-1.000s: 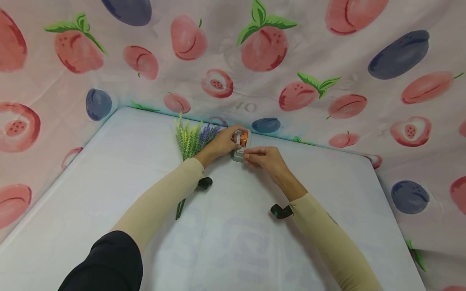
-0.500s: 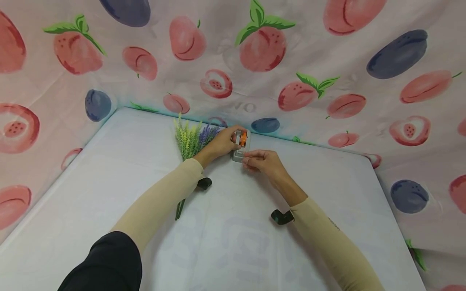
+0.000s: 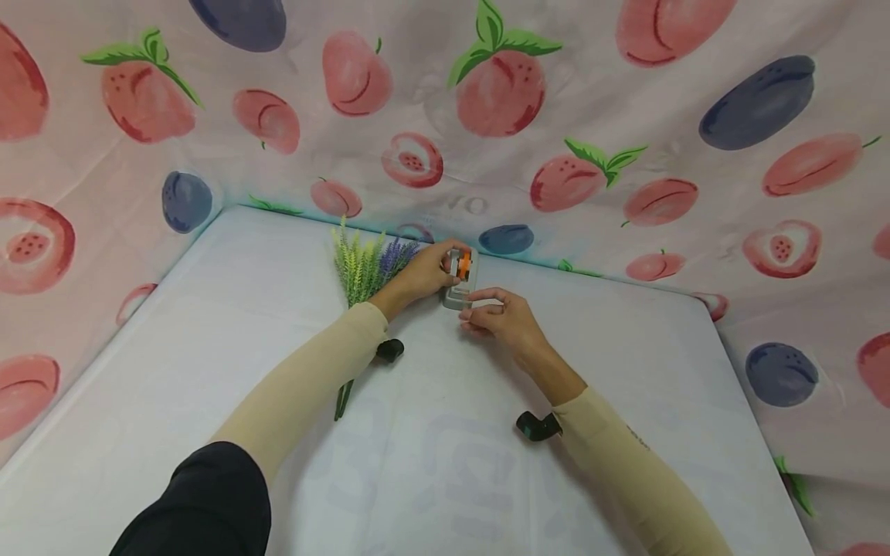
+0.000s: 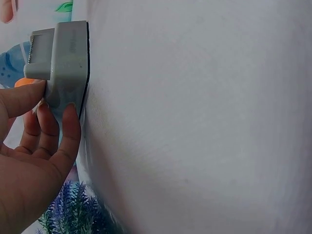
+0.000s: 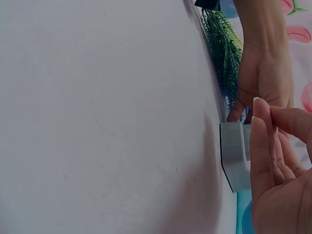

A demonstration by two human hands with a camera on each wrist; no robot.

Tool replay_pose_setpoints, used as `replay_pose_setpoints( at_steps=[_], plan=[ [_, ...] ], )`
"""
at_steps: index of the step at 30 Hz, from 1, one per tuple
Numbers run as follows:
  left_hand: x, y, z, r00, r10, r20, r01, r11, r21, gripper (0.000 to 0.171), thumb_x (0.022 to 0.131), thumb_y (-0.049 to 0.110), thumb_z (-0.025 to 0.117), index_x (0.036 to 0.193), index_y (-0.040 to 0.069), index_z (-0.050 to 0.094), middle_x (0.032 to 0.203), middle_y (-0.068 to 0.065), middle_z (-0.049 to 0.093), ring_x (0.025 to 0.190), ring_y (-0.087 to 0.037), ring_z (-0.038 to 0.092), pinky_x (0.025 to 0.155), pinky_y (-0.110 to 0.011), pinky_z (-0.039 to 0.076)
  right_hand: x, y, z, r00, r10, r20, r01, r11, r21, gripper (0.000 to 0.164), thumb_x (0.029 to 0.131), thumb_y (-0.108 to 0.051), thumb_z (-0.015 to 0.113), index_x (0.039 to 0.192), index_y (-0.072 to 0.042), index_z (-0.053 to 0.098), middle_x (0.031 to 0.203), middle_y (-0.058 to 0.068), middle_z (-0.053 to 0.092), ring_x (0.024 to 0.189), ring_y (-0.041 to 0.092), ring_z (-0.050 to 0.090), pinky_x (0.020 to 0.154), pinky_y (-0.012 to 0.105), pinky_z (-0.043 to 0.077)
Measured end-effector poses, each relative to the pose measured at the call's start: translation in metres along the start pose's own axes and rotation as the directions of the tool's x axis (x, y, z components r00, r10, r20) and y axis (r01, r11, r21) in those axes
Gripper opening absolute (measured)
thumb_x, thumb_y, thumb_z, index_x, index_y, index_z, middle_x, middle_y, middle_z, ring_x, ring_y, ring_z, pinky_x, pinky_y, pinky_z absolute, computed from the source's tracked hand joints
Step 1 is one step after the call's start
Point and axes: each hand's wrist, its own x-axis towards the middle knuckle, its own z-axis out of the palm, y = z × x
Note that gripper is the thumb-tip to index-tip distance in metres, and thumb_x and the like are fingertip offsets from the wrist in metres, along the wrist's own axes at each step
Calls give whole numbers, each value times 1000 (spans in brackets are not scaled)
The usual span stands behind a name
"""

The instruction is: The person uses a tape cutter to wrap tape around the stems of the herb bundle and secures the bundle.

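A grey tape dispenser (image 3: 458, 297) with an orange roll core (image 3: 464, 265) stands near the table's far edge. My left hand (image 3: 420, 272) grips its roll end, with the thumb on one side and fingers on the other in the left wrist view. The toothed cutting edge (image 4: 31, 50) of the dispenser shows there. My right hand (image 3: 511, 318) is at the dispenser's near end, its index finger stretched toward it. Thumb and fingertips (image 5: 260, 105) come together in the right wrist view. I cannot make out any tape between them.
A bunch of artificial flowers (image 3: 359, 270), yellow-green and purple, lies left of the dispenser, partly behind the left forearm. Its stems (image 3: 344, 400) point toward me. A fruit-printed cloth (image 3: 417, 93) hangs behind the white-covered table (image 3: 445, 463). Black wrist cameras (image 3: 538, 425) sit below the forearms.
My right hand has drawn slightly toward me from the dispenser's near end, and its index finger has parted from the thumb in the head view. The left hand and dispenser stay put.
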Motion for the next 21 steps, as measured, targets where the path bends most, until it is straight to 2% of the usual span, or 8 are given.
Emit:
replay_pose_setpoints(
  at_steps=[8, 21],
  plan=[
    [0, 0, 1, 1000, -5, -2, 5, 1000, -9, 58, 93, 4, 73, 144, 24, 55, 94, -10, 54, 73, -21, 44, 66, -32, 37, -2, 3, 4, 999, 39, 0, -39, 999, 26, 43, 95, -2, 69, 134, 4, 54, 100, 13, 77, 81, 13, 76, 76, 27, 59],
    [0, 0, 0, 1000, 13, 1, -13, 1000, 4, 58, 93, 5, 73, 145, 23, 55, 93, -9, 53, 73, -21, 45, 66, -32, 37, -4, 4, 3, 988, 145, 57, -146, 989, 10, 35, 96, -8, 70, 127, 8, 65, 104, 10, 77, 87, 14, 76, 75, 27, 60]
  ],
)
